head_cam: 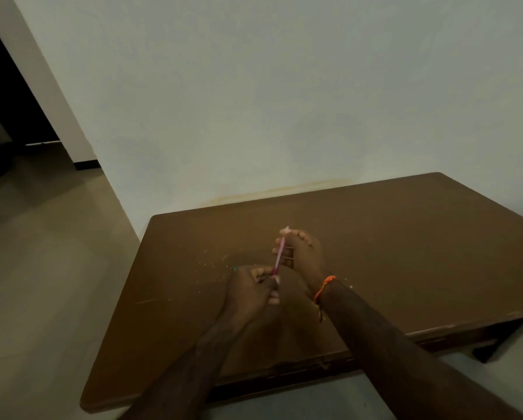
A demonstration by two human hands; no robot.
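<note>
Holding a thin pink stick [279, 256] between both hands, the person keeps it raised a little above the brown tabletop [405, 253], near the middle of its left half. The stick stands steeply, its pale top end leaning slightly to the right and away from the camera. It is too thin and blurred to name with certainty; it may be a pen or a pencil.

The left hand [248, 289] has the lower end: its grip is closed, with the fingers curled in round the base of the stick and the knuckles turned up toward the camera. The right hand [302, 256] takes the upper part, the thumb and forefinger pinching close to the tip while the other fingers fold loosely against the shaft below. The two hands sit near each other, the right one higher and farther from the body. Both forearms reach in over the near edge of the tabletop.

An orange thread band [323, 287] circles the right wrist, with a loose end hanging below it. Pale specks [211, 263] lie scattered on the tabletop just left of the hands, and a tiny teal bit [235, 268] shows just beside the left knuckles. Behind the tabletop rises a plain pale wall [254, 86]; to the left lie a grey floor [42, 268] and a dark doorway [8, 101].
</note>
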